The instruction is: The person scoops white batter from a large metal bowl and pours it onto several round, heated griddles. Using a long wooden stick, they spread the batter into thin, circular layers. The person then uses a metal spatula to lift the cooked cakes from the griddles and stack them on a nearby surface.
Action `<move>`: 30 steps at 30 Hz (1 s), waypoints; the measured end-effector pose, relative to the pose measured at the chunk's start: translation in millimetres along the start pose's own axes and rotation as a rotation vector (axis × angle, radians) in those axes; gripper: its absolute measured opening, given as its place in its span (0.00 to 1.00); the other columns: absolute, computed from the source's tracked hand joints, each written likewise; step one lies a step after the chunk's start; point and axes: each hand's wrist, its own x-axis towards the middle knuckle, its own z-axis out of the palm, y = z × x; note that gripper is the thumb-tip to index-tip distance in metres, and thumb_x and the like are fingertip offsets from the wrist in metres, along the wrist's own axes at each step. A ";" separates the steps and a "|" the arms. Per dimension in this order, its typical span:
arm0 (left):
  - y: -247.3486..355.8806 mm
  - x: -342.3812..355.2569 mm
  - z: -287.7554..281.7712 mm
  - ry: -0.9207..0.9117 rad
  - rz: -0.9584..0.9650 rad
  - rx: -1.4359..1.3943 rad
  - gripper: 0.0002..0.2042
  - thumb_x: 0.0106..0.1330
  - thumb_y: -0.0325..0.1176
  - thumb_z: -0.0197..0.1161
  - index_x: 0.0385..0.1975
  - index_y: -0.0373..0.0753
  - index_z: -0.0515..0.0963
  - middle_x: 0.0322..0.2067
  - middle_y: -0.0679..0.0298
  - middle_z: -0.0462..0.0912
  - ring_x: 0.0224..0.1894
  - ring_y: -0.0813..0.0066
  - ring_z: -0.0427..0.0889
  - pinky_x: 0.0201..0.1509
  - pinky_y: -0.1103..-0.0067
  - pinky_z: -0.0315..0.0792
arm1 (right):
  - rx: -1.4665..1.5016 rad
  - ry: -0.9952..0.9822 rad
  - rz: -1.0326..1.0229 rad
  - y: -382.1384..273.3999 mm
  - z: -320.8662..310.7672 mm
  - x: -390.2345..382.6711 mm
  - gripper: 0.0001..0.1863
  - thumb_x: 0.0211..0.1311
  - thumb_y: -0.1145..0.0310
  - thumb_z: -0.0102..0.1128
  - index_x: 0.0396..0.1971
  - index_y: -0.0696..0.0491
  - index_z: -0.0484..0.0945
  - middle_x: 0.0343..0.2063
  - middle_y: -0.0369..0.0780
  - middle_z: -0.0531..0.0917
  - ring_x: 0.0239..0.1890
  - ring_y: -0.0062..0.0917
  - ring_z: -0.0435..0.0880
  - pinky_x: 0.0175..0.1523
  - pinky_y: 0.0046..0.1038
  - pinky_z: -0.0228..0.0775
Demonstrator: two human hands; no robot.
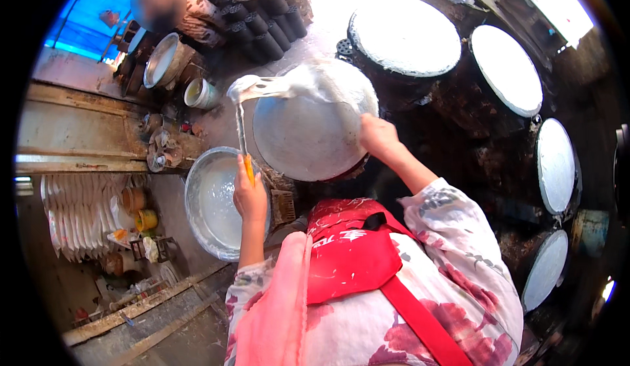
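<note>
My left hand (251, 199) is closed around the orange grip of a long-shafted tool (241, 130). Thick white batter coats its head, hiding the shape. Sticky white batter (328, 81) stretches from there across the far part of a round grey griddle (302, 136), blurred by motion. At the griddle's right edge is my right hand (380, 135), fingers curled together; whatever it grips is hidden and smeared. Below my left hand stands a wide metal basin (216, 208) of pale, wet batter.
Several round griddles with white tops curve around my right, including one at the far side (403, 38) and another (506, 71). Dark cylindrical briquettes (262, 28) stand far off, near a person (197, 12). A white bucket (201, 94) is left of the griddle.
</note>
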 end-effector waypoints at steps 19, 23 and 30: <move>-6.6 -60.8 -14.6 0.014 -0.022 -0.222 0.31 0.58 0.26 0.62 0.62 0.33 0.58 0.54 0.46 0.71 0.52 0.50 0.74 0.51 0.68 0.71 | -0.258 -0.222 -0.347 -17.2 -2.8 36.2 0.08 0.52 0.73 0.51 0.32 0.59 0.73 0.21 0.45 0.81 0.26 0.38 0.84 0.31 0.38 0.75; 0.2 -60.3 -17.4 0.014 -0.075 -0.328 0.30 0.59 0.26 0.61 0.61 0.32 0.58 0.54 0.46 0.71 0.51 0.51 0.76 0.51 0.70 0.71 | -0.287 -0.212 -0.317 -1.2 -17.8 77.6 0.09 0.51 0.72 0.52 0.32 0.58 0.73 0.23 0.46 0.82 0.28 0.38 0.84 0.33 0.37 0.75; 4.4 -76.7 -20.5 -0.044 -0.227 -0.498 0.28 0.61 0.28 0.60 0.61 0.31 0.59 0.45 0.54 0.77 0.35 0.70 0.77 0.44 0.77 0.72 | -0.392 -0.383 -0.491 -10.0 -27.6 43.1 0.09 0.52 0.73 0.49 0.31 0.60 0.74 0.22 0.46 0.82 0.26 0.38 0.83 0.28 0.39 0.74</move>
